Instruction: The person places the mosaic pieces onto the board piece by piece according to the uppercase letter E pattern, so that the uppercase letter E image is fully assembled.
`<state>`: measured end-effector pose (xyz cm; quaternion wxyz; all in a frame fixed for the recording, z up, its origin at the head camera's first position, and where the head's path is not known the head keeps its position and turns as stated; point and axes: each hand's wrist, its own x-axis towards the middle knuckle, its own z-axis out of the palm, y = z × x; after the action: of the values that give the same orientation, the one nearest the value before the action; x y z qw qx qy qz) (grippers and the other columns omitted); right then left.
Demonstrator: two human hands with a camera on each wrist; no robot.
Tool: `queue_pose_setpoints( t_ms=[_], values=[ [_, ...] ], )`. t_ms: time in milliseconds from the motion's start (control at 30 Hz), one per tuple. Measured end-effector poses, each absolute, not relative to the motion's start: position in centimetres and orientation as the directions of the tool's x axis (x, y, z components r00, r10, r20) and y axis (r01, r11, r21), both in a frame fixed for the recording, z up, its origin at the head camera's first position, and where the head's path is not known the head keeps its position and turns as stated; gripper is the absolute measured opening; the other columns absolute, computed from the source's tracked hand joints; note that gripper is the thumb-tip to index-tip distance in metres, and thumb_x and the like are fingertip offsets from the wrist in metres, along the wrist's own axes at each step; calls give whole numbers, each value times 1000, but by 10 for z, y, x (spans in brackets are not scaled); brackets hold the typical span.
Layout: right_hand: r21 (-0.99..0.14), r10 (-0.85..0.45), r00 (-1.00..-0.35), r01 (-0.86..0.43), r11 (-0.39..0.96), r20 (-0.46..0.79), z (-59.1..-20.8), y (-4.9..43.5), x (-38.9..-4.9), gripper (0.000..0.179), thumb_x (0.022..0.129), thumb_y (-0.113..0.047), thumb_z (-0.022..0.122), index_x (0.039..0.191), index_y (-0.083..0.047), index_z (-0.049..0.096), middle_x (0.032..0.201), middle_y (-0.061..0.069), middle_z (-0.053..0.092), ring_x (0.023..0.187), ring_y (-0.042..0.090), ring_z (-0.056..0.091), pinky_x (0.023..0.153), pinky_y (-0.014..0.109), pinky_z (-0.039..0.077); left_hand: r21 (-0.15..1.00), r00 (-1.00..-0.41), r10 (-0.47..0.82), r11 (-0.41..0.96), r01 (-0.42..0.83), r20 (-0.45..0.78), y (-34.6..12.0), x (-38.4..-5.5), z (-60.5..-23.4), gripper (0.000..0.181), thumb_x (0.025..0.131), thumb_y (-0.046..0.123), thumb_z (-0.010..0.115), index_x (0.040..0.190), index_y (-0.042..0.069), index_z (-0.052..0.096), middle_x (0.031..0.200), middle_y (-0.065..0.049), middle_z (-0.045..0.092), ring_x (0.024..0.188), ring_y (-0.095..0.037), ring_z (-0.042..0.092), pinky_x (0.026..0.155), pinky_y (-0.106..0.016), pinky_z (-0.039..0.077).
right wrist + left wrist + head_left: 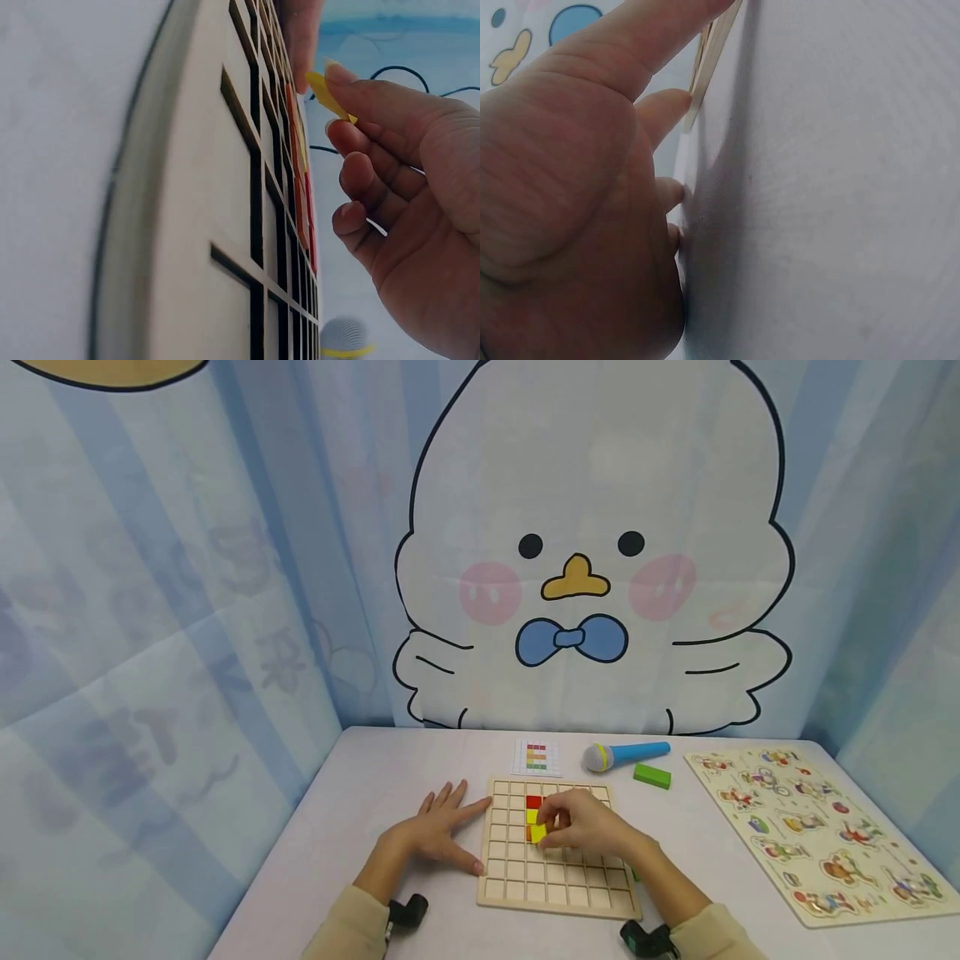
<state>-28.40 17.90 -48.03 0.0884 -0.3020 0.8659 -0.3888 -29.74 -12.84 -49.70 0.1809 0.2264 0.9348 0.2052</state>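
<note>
The left hand (437, 829) lay spread against the board (536, 870); the right hand (588, 825) pinched a yellow tile (325, 96), seemingly above it. A slack pinch risked a skewed drop.

L hand (442, 827) blocks the L side of the grid board (517, 890). R hand (588, 822) & its arm go over the R part, so that way is blocked too. Btwn the 2 arms there's room to come in from the front, over the low rows. The card (536, 758) lies flat just past the far edge, so a hand can go over it. The mic (630, 754) & green block (652, 777) lie in the way nr the far R corner. Btwn R arm & the pic board (885, 906) there's a strip of table (712, 843) to pass. The curtain (360, 568) blocks the back.
</note>
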Motion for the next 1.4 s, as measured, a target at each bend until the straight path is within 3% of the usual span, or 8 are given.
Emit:
queue_pose_setpoints(
  t_ms=[300,1400],
  values=[
    [-712,-614,-789,-414,567,-30,-483,170,-281,20,84,-24,89,96,-20,74,79,-7,65,71,8,57,65,21,50,460,-829,507,810,363,-238,-130,-297,-497,109,73,71,83,163,42,29,177,-13,2,163,-38,-6,130,-62,-3],
    [-694,-616,-786,-413,589,-55,-478,168,-279,23,82,-25,90,97,-18,74,81,-8,65,75,9,59,67,22,51,469,-830,503,809,353,-242,-129,-294,-492,109,74,68,84,164,39,30,176,-15,3,163,-39,-5,130,-61,-2]
  ],
)
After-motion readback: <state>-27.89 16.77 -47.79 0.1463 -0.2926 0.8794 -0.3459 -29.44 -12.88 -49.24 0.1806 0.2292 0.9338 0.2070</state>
